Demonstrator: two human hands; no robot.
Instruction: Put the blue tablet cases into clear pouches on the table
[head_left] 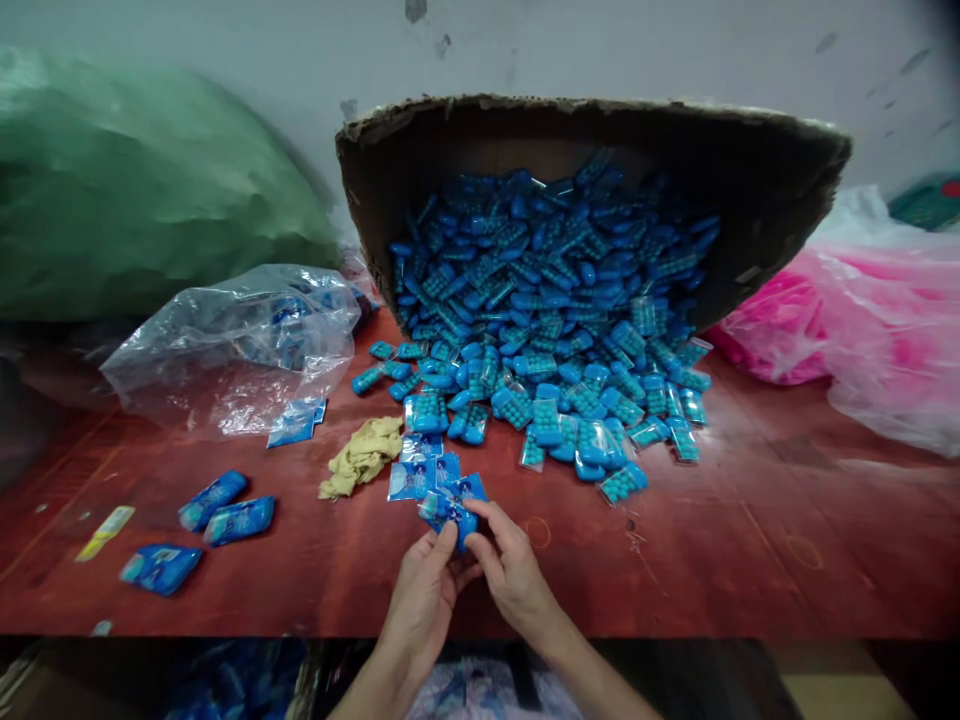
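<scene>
Nearest the camera, two bare forearms rise from the near edge of the red table (pixel 750 540) and converge at its centre. The left hand (pixel 420 600) is angled up and to the right, palm turned inward, thumb and fingers pinched on the near side of a small blue packet (pixel 452 513). The right hand (pixel 516 575) is angled up and to the left, its fingertips gripping the same packet from the right. The packet is held just above the table surface, at the near end of a short row of flat blue sachets (pixel 420 475).

Far left stands a green sack (pixel 135 190). Nearer lies a clear plastic bag (pixel 240 340), and three loose blue packs (pixel 217 515) lie near the left edge. A tan cloth (pixel 364 455) lies just left of the sachets. At centre, a tipped cardboard box (pixel 600 130) spills a heap of blue packets (pixel 555 330) onto the table. At far right rests a pink plastic bag (pixel 862 310).
</scene>
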